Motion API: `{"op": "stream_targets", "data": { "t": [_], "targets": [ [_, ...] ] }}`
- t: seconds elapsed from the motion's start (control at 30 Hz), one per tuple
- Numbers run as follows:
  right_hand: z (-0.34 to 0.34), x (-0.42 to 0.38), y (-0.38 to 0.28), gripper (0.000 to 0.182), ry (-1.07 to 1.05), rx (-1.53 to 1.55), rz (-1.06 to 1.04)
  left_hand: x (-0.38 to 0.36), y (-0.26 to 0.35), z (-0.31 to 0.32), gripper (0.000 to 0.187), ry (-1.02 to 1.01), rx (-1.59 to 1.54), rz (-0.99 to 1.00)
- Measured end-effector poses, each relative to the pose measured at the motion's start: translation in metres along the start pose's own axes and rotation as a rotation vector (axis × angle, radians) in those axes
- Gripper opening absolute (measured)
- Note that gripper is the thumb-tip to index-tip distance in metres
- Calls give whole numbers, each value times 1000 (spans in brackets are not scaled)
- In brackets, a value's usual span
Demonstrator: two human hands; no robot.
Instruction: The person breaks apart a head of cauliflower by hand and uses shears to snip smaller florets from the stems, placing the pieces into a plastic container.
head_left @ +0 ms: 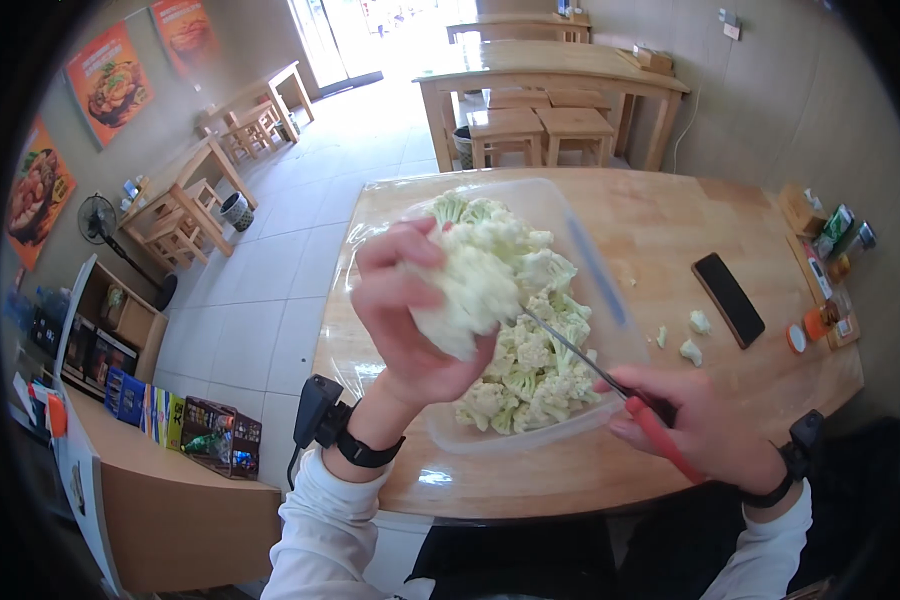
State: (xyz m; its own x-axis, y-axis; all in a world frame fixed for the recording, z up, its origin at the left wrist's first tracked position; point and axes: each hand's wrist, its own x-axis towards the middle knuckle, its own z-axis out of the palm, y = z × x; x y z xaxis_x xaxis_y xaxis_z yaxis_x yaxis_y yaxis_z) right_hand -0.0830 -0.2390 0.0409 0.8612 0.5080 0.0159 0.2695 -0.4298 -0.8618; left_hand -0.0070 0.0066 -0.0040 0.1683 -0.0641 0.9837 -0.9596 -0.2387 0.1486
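My left hand [410, 310] is wrapped round a large piece of cauliflower [470, 295], slightly blurred, held above a clear plastic container [450, 440]. Cut cauliflower florets [530, 370] fill the container. My right hand [685, 420] grips red-handled scissors [660, 440]. Their thin metal blades point up and left, and the tip meets the right side of the held cauliflower. How far the blades are apart cannot be made out.
The container stands on a wooden table [400, 220]. To its right lie small cauliflower scraps [691, 351] and a black phone [729, 300]. Jars [818, 322] and a tissue box [802, 210] line the right edge. A counter with a bottle basket [220, 438] is at left.
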Motion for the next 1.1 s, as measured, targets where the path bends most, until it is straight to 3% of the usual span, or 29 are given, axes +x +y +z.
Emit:
{"op": "stream_targets", "data": {
  "t": [0.1, 0.17, 0.2, 0.27, 0.4, 0.47, 0.5, 0.63, 0.7, 0.73, 0.8, 0.9, 1.0, 1.1],
  "targets": [
    [-13, 0, 1, 30, -18, -41, 95, 3, -4, -9, 57, 107, -298, -319],
    [-12, 10, -2, 45, 233, 354, 187, 2, 2, -6, 58, 130, -433, -426],
    [-9, 18, -3, 45, 237, 352, 192, 3, 5, -2, 60, 135, -576, -534],
    [2, 40, -7, 58, 183, 496, -127, 1, 10, 5, 61, 101, -644, -573],
    [22, 63, -11, 64, 227, 541, -225, 0, 10, 11, 64, -108, -626, -490],
    [26, 68, -10, 61, 284, 544, -212, 3, 14, 11, 67, -160, -521, -659],
    [27, 71, -3, 61, 351, 521, -227, 5, 11, 8, 70, -218, -388, -655],
    [30, 77, 11, 59, 422, 507, -275, 3, 15, 12, 65, -263, -407, -742],
    [35, 81, 21, 59, 462, 497, -330, 2, 11, 8, 57, -430, -10, -655],
    [37, 83, 25, 58, 499, 487, -387, 4, 13, 8, 57, -431, -8, -657],
    [37, 86, 30, 58, 503, 500, -371, 12, 22, 11, 48, -225, -489, -1150],
    [38, 87, 29, 58, 504, 560, -407, 7, 22, 15, 40, -109, -541, -1077],
    [37, 90, 30, 58, 500, 579, -461, 1, 20, 17, 41, -9, -704, -1145],
    [34, 91, 28, 58, 501, 581, -445, 1, 19, 16, 47, -7, -670, -1143]
  ]
}}
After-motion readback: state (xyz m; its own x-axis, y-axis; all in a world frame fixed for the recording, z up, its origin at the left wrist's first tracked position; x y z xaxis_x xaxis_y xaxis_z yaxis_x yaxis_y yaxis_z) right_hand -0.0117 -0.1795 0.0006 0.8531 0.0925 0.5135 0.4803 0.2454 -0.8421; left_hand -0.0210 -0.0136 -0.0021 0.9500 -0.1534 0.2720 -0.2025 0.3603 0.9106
